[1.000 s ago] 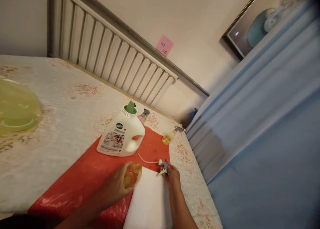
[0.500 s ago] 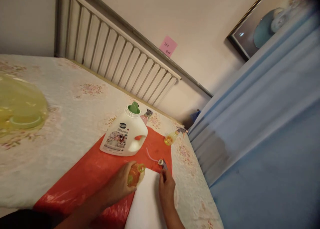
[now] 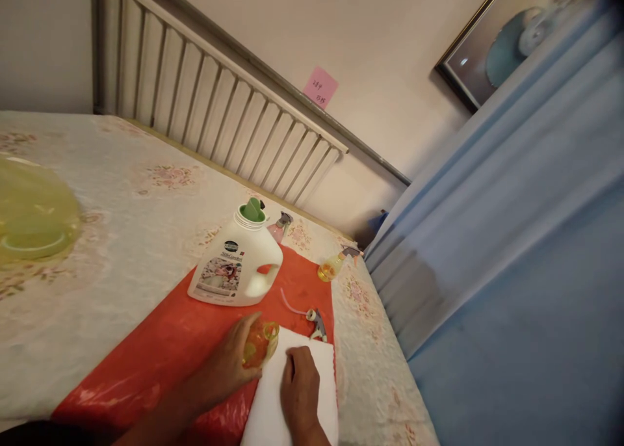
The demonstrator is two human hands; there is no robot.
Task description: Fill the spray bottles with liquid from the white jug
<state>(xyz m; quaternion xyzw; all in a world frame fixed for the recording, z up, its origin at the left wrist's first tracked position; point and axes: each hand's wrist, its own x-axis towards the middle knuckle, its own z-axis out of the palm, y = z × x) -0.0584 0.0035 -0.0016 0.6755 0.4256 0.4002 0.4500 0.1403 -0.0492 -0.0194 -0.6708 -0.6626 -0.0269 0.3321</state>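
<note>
Blue curtain (image 3: 507, 225) folds fill the right side, next to a pale floral cloth (image 3: 121, 238) that spreads beneath the things. Behind it stands a white radiator (image 3: 214, 95), and a framed picture (image 3: 468, 56) hangs on the wall at upper right. A shiny red sheet (image 3: 166, 329) lies across the cloth, with a see-through yellow basin (image 3: 36, 205) well apart at far left. Overlapping the red sheet's near part is a white sheet (image 3: 268, 407). The white jug (image 3: 234, 264) stands upright on the red sheet, a green spout in its mouth. Of the two hands, the left (image 3: 238, 355) is wrapped around an open orange-yellow bottle (image 3: 256, 344), whose neck tips to the right; the right (image 3: 301, 384) is over the white sheet, fingers curled in, and whether they pinch anything cannot be told. A yellow spray bottle (image 3: 331, 266) sits by the red sheet's right edge, and a pink one (image 3: 277, 230) is partly hidden behind the jug. Above the radiator is a pink note (image 3: 320, 88). Smallest, a loose spray head (image 3: 318, 324) with a thin tube rests just beyond the right hand.
</note>
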